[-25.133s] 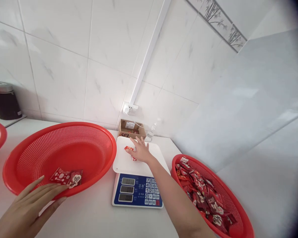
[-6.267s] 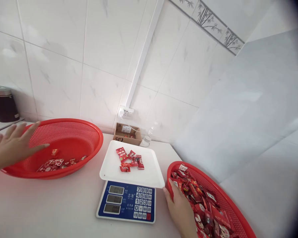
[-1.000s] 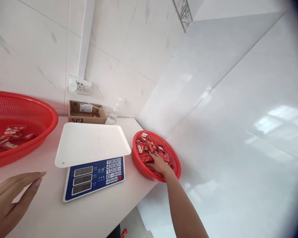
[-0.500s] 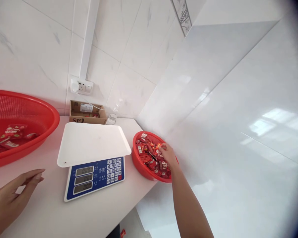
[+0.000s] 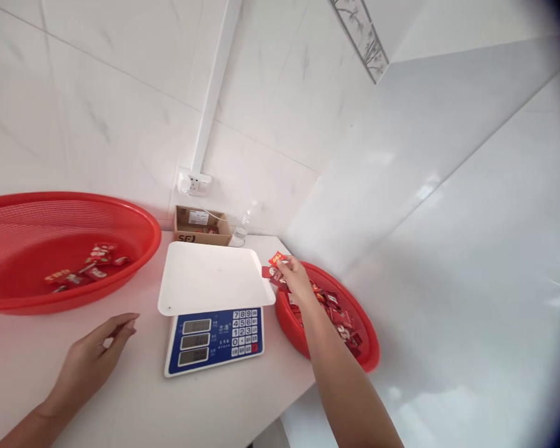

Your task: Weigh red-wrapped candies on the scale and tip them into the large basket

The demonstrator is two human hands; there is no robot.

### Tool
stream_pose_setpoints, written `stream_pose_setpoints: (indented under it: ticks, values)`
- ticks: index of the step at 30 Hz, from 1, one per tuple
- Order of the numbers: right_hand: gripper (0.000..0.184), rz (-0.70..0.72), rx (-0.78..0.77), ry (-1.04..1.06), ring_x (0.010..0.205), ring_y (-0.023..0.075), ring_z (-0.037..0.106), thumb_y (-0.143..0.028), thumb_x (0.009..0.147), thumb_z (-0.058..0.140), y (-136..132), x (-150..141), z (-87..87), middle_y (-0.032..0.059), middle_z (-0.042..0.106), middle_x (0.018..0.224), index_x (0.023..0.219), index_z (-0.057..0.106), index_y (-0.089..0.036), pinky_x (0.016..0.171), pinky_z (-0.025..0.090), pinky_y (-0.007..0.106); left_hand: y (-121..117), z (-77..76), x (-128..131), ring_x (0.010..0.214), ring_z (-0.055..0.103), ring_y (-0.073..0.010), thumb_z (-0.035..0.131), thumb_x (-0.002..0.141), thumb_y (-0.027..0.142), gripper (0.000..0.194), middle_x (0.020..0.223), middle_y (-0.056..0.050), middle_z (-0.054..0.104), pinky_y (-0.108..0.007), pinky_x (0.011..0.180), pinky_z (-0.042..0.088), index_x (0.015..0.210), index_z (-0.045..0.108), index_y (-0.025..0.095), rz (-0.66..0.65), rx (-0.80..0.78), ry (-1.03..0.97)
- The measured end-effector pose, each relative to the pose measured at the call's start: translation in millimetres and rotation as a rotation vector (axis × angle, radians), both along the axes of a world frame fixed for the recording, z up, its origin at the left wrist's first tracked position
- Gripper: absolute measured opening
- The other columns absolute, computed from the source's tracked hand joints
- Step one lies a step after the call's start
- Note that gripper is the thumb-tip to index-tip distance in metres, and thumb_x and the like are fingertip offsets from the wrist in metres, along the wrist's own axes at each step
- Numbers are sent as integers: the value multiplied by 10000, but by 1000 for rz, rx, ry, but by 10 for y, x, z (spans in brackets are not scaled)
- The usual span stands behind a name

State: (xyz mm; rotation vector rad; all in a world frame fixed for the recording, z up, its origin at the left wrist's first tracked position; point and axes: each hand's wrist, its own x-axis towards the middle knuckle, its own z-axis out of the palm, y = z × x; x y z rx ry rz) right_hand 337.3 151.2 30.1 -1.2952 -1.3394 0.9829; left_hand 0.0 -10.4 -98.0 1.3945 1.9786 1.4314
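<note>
My right hand (image 5: pixel 295 280) pinches a couple of small red snack packets (image 5: pixel 277 274) between thumb and fingers. It is over the near-left rim of the small red basket (image 5: pixel 368 358), beside the right edge of the scale's white tray (image 5: pixel 214 280). More red packets (image 5: pixel 338 314) fill that basket, partly hidden by my forearm. Left of the scale, my left hand (image 5: pixel 91 354) hovers over the white table, thumb and fingertips pressed together with nothing visible in them. The scale's blue keypad panel (image 5: pixel 217 341) faces me, and its white tray carries nothing.
At the left stands a large red basket (image 5: pixel 135 214) with several packets (image 5: pixel 91 267) at its bottom. Behind the scale are an open cardboard box (image 5: pixel 203 235), a clear plastic bottle (image 5: pixel 242 229) and a wall socket (image 5: pixel 196 182). A white wall adjoins the table's right side.
My right hand has come up out of the small basket toward the scale tray, now with red packets in its fingers. The whole view has shifted. My left hand keeps its closed shape.
</note>
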Motion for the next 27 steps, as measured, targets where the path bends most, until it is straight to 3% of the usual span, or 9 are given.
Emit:
stream_pose_setpoints:
  ticks: [3,6,13,21,24,27]
  values:
    - [323,139,-25,28,620,120,614,-425,701,628,67,-495,-96,-31,663,741,929,519,-223,597,491,253,-27,106,19,720,706,-186,511,687,502,247,732,56,720,-227,597,539,810,615,315,-17,11,-11]
    - [271,186,-12,-41,628,107,598,-409,714,613,134,-819,-212,-32,656,784,885,514,-224,586,478,235,-55,122,6,714,704,-173,494,715,495,289,760,16,720,-209,605,534,831,625,266,-37,10,-9]
    - [275,94,-45,-80,611,115,581,-429,756,536,212,-997,-270,-28,610,823,945,476,-238,499,468,228,-87,118,1,714,691,-174,479,750,472,291,748,0,712,-230,614,528,860,628,247,-58,0,-19]
    - [283,56,7,-160,478,82,488,-443,738,569,112,-689,-101,-42,618,762,922,502,-239,445,438,222,-66,119,22,749,695,-169,469,741,494,322,783,-3,710,-220,640,525,873,623,244,-66,-44,-41]
    - [305,-29,45,-217,469,94,493,-461,749,547,76,-318,6,-21,639,784,942,506,-227,454,444,243,-74,111,18,757,695,-169,469,728,514,342,777,-2,708,-214,651,522,875,621,244,-62,-61,-52]
    - [337,-149,102,-366,592,142,578,-467,777,513,-4,213,147,25,665,870,995,526,-210,555,482,280,-68,96,16,754,695,-166,472,710,530,355,761,2,703,-201,647,518,872,616,249,-64,-76,-67]
